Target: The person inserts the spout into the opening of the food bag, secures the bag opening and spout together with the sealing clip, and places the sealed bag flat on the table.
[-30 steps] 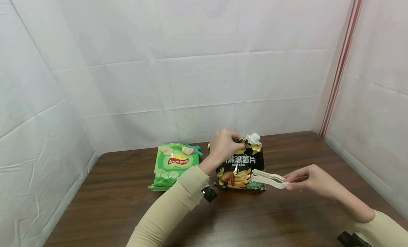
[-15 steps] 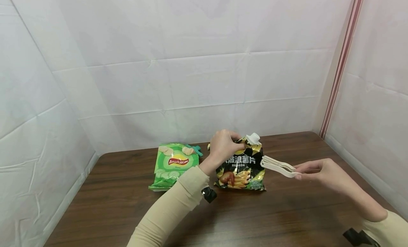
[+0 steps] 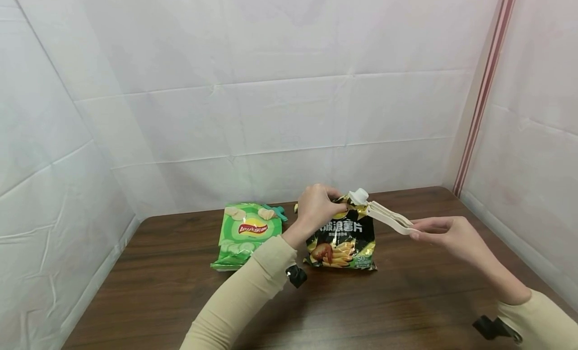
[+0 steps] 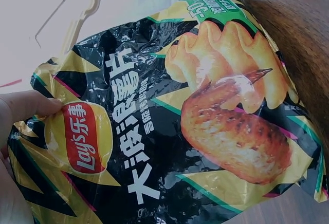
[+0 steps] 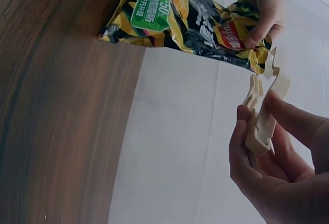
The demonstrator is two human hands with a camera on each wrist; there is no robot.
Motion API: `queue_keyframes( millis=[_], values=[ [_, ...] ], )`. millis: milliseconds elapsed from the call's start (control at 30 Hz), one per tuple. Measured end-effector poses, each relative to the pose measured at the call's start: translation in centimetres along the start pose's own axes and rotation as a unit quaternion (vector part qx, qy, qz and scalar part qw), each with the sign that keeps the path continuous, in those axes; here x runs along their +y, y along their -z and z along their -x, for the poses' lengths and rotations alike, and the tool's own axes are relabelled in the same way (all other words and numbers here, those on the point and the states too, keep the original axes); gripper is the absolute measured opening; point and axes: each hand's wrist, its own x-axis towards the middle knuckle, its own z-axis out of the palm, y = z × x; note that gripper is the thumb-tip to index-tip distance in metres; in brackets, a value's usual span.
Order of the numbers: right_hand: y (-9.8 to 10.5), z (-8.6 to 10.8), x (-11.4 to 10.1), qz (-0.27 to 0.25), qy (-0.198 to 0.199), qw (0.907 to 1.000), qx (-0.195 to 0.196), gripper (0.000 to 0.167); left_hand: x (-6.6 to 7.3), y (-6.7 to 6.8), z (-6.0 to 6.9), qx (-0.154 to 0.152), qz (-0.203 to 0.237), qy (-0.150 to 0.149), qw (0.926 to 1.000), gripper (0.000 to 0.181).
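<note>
My left hand (image 3: pixel 317 204) pinches the top edge of a black and gold Lay's chip bag (image 3: pixel 340 239), thumb on the front by the logo. The bag stands upright on the table. A white cap-like piece (image 3: pixel 359 196) sticks up at its top right corner. My right hand (image 3: pixel 451 234) holds a cream bag clip (image 3: pixel 390 217) by one end between thumb and fingers. In the right wrist view, the two arms of the clip (image 5: pixel 266 113) stand apart, their far ends close to the bag's top corner. Whether the clip touches the bag, I cannot tell.
A green Lay's chip bag (image 3: pixel 248 234) lies left of the black one on the dark wooden table (image 3: pixel 171 289). By its top right corner is a teal object (image 3: pixel 276 211), partly hidden. White sheeting (image 3: pixel 271 114) surrounds the table at the back and sides.
My right hand has carried the clip upward, from beside the bag's lower right part to its top right corner near the white piece. The left hand and both bags stay in place.
</note>
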Motion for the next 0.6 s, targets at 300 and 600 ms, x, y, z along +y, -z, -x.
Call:
queue_keyframes(
  millis=[300, 600],
  values=[
    [-1.2, -1.1, -0.5, -0.017, 0.002, 0.9998, 0.011, 0.035, -0.1, -0.1, 0.0, 0.003, -0.002, -0.007, 1.0, 0.02],
    [-2.4, -1.9, -1.0, -0.032, 0.022, 0.9992, 0.005, 0.032, -0.1, -0.1, 0.1, 0.007, -0.01, -0.015, 0.9998, 0.019]
  ],
)
